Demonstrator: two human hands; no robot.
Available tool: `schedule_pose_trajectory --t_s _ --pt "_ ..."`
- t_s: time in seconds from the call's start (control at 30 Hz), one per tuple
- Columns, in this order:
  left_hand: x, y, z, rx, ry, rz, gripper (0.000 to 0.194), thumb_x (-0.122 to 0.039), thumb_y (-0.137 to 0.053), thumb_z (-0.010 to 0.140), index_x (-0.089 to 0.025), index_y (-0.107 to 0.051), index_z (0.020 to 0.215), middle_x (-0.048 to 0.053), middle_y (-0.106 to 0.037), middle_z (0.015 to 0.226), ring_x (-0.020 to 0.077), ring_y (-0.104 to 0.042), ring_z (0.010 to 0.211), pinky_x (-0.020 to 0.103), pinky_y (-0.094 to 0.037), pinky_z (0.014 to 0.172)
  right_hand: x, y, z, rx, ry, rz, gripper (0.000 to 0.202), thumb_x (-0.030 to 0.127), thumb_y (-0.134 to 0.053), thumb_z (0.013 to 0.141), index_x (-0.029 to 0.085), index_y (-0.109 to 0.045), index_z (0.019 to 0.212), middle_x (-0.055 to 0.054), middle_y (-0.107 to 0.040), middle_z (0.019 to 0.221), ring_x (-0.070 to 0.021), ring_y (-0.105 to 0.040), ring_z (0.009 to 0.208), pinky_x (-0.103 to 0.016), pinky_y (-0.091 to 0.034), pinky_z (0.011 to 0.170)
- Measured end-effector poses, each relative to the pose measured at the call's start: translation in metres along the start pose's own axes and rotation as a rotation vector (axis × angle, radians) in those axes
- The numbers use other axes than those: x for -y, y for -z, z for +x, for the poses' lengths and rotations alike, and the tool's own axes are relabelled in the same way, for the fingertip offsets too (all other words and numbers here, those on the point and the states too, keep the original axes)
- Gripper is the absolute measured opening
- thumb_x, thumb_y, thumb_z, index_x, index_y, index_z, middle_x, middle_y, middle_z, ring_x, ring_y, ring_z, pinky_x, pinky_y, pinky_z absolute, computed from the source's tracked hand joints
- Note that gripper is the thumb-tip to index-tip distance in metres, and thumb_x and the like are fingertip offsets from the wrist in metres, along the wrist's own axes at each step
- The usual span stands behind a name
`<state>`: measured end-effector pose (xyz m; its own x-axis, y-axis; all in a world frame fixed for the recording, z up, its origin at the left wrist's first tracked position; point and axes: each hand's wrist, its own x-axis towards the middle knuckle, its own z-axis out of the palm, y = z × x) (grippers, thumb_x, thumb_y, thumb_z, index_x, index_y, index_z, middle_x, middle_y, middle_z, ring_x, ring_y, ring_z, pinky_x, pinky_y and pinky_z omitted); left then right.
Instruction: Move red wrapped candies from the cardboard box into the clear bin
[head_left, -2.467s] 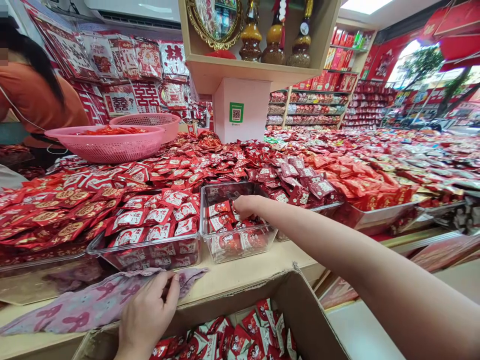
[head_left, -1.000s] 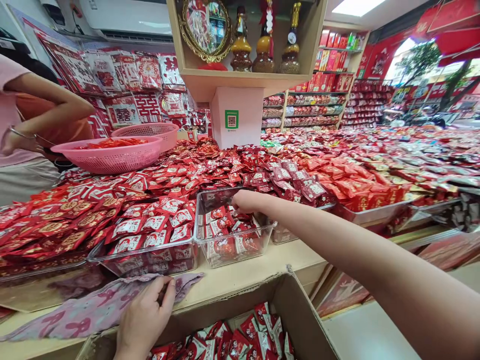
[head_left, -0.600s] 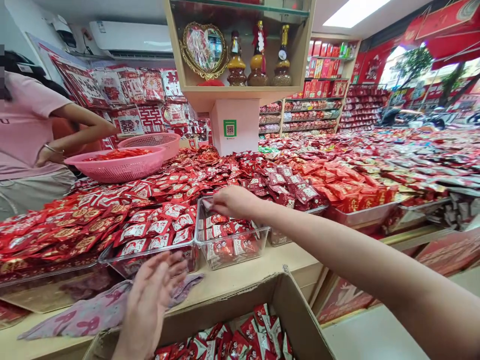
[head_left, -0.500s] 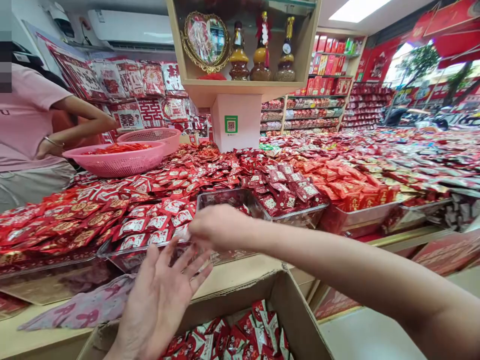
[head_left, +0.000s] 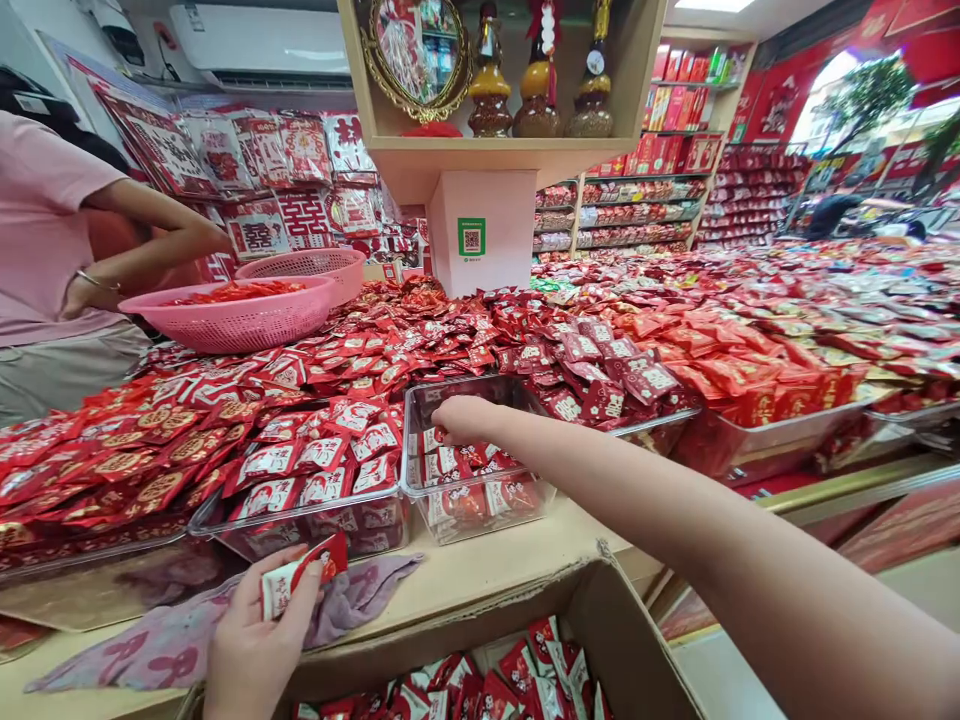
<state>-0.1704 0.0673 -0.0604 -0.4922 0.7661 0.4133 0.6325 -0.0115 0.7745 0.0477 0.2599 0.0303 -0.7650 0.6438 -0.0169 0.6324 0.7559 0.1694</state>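
Note:
My left hand (head_left: 262, 635) pinches a red and white candy packet (head_left: 306, 577) above the left edge of an open cardboard box (head_left: 600, 610). Red and white packets (head_left: 517, 680) lie in the bottom of that box. My right hand (head_left: 466, 420) reaches into a clear plastic bin (head_left: 480, 480) that holds similar packets in rows. Its fingers are curled down and closed, and whatever they hold is hidden. To the left, another clear bin (head_left: 300, 515) is heaped with red packets with white labels.
A purple patterned cloth (head_left: 172, 630) lies on the counter behind the box. Pink baskets (head_left: 240, 318) stand at back left beside a person in pink (head_left: 45, 230). A shelf pillar (head_left: 491, 220) rises behind the heaped packets.
My left hand was open, palm up; now it holds a packet lower down. My right hand has moved away from it, into the clear bin.

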Motion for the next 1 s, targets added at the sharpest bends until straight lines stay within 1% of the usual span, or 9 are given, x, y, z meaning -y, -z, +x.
schedule_pose_trajectory --t_s 0.13,0.23,0.43,0.53,0.57,0.63,0.73,0.87,1.0 --pt "0.006 -0.005 -0.003 0.046 0.104 -0.006 0.04 -0.046 -0.059 0.06 -0.02 -0.054 0.09 0.0 -0.064 0.066 0.0161 -0.063 0.054 0.022 -0.05 0.049 -0.005 -0.003 0.018 0.013 0.047 -0.09 0.033 0.029 -0.054 0.068 0.013 -0.059 0.096 -0.013 -0.062 0.092 -0.0239 -0.058 0.086 -0.029 -0.046 0.064" --pt "0.009 -0.004 -0.002 0.075 0.148 -0.051 0.042 -0.046 -0.06 0.059 -0.021 -0.053 0.091 0.0 -0.066 0.068 0.0168 -0.063 0.056 0.022 -0.051 0.051 -0.011 -0.005 0.023 0.016 0.015 -0.092 0.03 0.029 -0.053 0.07 0.012 -0.061 0.093 -0.013 -0.063 0.09 -0.0246 -0.058 0.085 -0.03 -0.046 0.065" --pt "0.005 -0.005 -0.004 0.088 0.107 -0.035 0.037 -0.046 -0.06 0.059 -0.021 -0.054 0.087 -0.001 -0.066 0.069 0.0168 -0.063 0.059 0.022 -0.051 0.056 -0.015 0.001 0.019 0.023 -0.109 0.017 0.035 0.035 -0.056 0.07 0.013 -0.06 0.096 -0.012 -0.062 0.093 -0.0235 -0.058 0.086 -0.028 -0.046 0.068" --pt "0.005 -0.005 -0.005 0.094 0.092 -0.006 0.037 -0.046 -0.059 0.06 -0.022 -0.054 0.087 -0.001 -0.066 0.07 0.0164 -0.063 0.06 0.021 -0.051 0.056 -0.018 0.009 0.012 0.04 -0.183 0.013 0.034 0.028 -0.059 0.068 0.01 -0.06 0.097 -0.015 -0.062 0.093 -0.0234 -0.058 0.086 -0.027 -0.045 0.068" --pt "0.007 -0.005 -0.004 0.101 0.092 0.01 0.037 -0.046 -0.059 0.06 -0.022 -0.053 0.088 -0.002 -0.066 0.07 0.016 -0.063 0.06 0.02 -0.051 0.055 -0.018 0.011 0.01 0.096 -0.189 0.01 0.032 0.024 -0.059 0.067 0.008 -0.061 0.095 -0.016 -0.063 0.09 -0.0231 -0.059 0.084 -0.027 -0.045 0.068" --pt "0.012 -0.005 -0.003 0.12 0.099 0.04 0.038 -0.047 -0.059 0.06 -0.023 -0.053 0.088 -0.002 -0.066 0.07 0.0154 -0.063 0.06 0.018 -0.05 0.055 -0.017 0.009 0.004 0.303 -0.181 0.036 0.027 0.02 -0.06 0.066 0.005 -0.063 0.089 -0.015 -0.065 0.08 -0.0213 -0.061 0.075 -0.026 -0.046 0.066" --pt "0.02 -0.005 -0.002 0.132 0.08 0.076 0.038 -0.049 -0.059 0.059 -0.023 -0.053 0.088 -0.002 -0.067 0.072 0.0151 -0.063 0.061 0.017 -0.05 0.055 -0.014 -0.001 -0.003 0.623 -0.214 0.151 0.034 0.028 -0.062 0.065 0.002 -0.063 0.087 -0.012 -0.065 0.068 -0.0183 -0.061 0.061 -0.025 -0.048 0.058" --pt "0.023 -0.005 0.0 0.13 0.012 0.113 0.039 -0.051 -0.058 0.059 -0.023 -0.054 0.086 -0.003 -0.066 0.068 0.0146 -0.062 0.056 0.018 -0.05 0.052 -0.012 -0.01 -0.005 0.678 -0.318 0.287 0.056 0.034 -0.067 0.06 0.002 -0.054 0.105 -0.012 -0.065 0.075 -0.0175 -0.061 0.06 -0.024 -0.048 0.053" --pt "0.022 -0.005 -0.002 0.113 -0.044 0.119 0.039 -0.053 -0.056 0.06 -0.024 -0.054 0.086 -0.003 -0.067 0.069 0.0154 -0.062 0.058 0.02 -0.049 0.052 -0.013 -0.012 -0.001 0.717 -0.384 0.333 0.054 0.028 -0.067 0.061 0.002 -0.053 0.106 -0.011 -0.066 0.075 -0.0156 -0.061 0.061 -0.022 -0.047 0.054"
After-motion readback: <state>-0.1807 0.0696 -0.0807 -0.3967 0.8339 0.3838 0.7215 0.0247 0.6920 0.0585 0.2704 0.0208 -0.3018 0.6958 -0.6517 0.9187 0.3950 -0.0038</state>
